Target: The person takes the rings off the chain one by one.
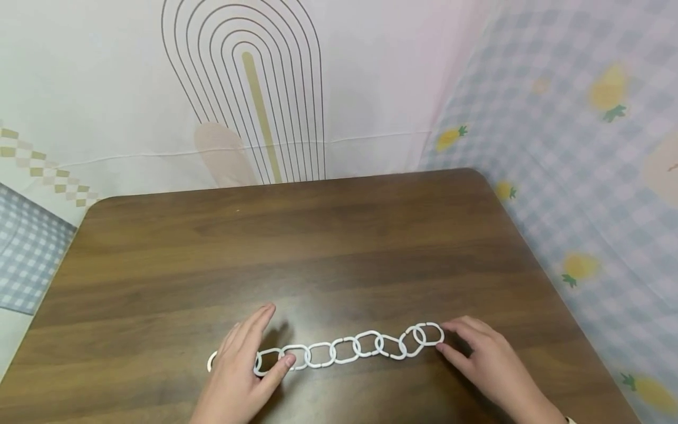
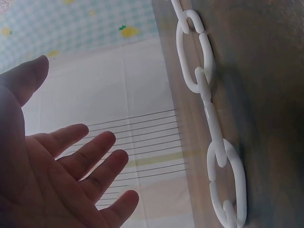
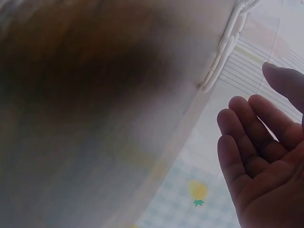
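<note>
A chain of several white, oval plastic links (image 1: 321,365) lies in a slightly wavy line along the near part of the wooden table (image 1: 296,235). My left hand (image 1: 233,368) is over its left part and hides some links, with a bit of the end link showing beyond. In the left wrist view the fingers of that hand (image 2: 90,175) are spread and hold nothing, apart from the chain (image 2: 214,128). At the chain's right end is my right hand (image 1: 489,359), thumb and fingertips close to the last link. The right wrist view shows its relaxed fingers (image 3: 247,142) apart from the links (image 3: 219,71).
Behind the table hangs a white cloth (image 1: 381,88) with arch lines. Along the right side runs a checked cloth (image 1: 556,176) with pineapple prints. Another checked cloth (image 1: 32,247) hangs at the left edge. The brown tabletop extends beyond the chain to a rounded far edge.
</note>
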Available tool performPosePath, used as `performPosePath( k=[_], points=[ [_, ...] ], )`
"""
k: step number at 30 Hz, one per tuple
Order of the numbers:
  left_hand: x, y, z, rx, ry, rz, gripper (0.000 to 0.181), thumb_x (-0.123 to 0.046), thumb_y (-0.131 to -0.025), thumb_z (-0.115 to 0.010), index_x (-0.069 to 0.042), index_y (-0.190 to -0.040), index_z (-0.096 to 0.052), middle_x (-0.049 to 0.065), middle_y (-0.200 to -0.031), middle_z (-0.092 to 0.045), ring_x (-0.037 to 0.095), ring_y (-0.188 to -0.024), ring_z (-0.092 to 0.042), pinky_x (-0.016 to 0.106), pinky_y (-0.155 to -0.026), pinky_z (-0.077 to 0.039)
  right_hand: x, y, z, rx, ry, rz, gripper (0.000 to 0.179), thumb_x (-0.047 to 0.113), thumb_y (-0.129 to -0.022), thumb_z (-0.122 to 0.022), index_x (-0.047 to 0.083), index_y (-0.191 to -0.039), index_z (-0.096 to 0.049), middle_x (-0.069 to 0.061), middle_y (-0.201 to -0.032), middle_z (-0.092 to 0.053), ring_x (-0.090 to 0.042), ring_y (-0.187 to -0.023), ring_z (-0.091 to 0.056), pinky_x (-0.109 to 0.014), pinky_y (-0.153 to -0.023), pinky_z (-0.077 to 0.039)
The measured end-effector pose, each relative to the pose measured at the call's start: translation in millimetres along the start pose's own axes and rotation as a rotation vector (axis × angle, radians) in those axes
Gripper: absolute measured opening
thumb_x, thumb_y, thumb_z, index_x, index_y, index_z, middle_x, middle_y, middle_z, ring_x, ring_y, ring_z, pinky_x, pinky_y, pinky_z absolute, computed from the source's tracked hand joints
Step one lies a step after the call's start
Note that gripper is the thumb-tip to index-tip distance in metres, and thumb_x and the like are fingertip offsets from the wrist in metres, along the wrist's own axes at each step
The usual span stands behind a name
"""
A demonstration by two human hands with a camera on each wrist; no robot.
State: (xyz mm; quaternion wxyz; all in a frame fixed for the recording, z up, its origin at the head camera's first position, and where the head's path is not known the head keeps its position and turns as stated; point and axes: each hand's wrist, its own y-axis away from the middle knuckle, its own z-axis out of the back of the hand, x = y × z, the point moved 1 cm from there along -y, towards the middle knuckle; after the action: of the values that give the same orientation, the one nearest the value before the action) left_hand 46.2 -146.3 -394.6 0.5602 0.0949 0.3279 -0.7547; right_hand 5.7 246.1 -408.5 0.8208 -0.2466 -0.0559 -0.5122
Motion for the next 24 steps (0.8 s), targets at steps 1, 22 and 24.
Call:
performPosePath(
  k=[1,22,24],
  points=[
    [-0.5,1.0,1.3,-0.001,-0.003,0.007,0.077,-0.035,-0.085,-0.078,-0.01,-0.15,-0.045,0.005,-0.146,-0.053,0.028,-0.129,-0.052,0.048,-0.104,-0.034,0.2,-1.3,-0.9,-0.001,-0.003,0.012,0.036,0.016,-0.066,-0.092,0.016,-0.098,-0.075,0.014,-0.095,-0.068,-0.008,-0.087,-0.066,-0.028,-0.075,-0.053],
    [-8.8,1.8,1.4,0.071,0.004,0.075,0.075,-0.043,-0.09,-0.073,-0.015,-0.152,-0.042,0.001,-0.15,-0.048,0.025,-0.137,-0.046,0.055,-0.109,-0.034,-3.2,-1.2,1.1,0.007,-0.053,0.055,0.041,0.01,-0.062,-0.092,0.012,-0.1,-0.075,0.01,-0.095,-0.07,-0.012,-0.084,-0.067,-0.013,-0.077,-0.047],
    [-9.2,2.3,1.6,0.065,0.003,0.077,0.076,-0.042,-0.089,-0.074,-0.016,-0.152,-0.042,0.001,-0.15,-0.048,0.025,-0.137,-0.046,0.055,-0.109,-0.035,-3.5,-2.0,0.7,0.006,-0.059,0.059,0.041,0.009,-0.062,-0.092,0.012,-0.1,-0.075,0.011,-0.095,-0.069,-0.012,-0.084,-0.067,-0.01,-0.079,-0.046]
  ],
)
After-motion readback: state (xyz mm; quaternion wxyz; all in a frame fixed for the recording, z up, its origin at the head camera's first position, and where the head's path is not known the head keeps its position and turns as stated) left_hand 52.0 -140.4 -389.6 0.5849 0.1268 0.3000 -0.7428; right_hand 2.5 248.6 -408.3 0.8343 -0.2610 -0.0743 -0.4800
